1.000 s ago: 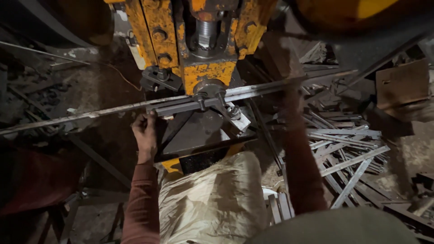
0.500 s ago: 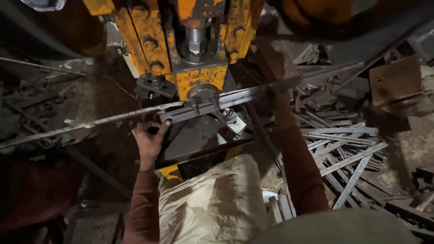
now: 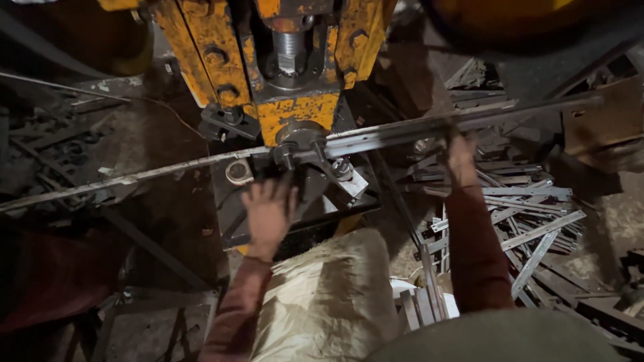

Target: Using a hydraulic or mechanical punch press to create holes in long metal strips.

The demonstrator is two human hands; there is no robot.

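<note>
Long metal strip fed through a yellow punch press

The press [image 3: 282, 74] fills the upper centre; the strip [image 3: 402, 131] crosses beneath it. The right hand [image 3: 461, 157] grips the strip; the left hand [image 3: 270, 209], fingers spread, rests at the die. Best keep fingers outside the punch.

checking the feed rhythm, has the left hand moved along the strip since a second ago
Yes. The left hand has shifted right along the metal strip, from left of the yellow press head to directly below it.
</note>
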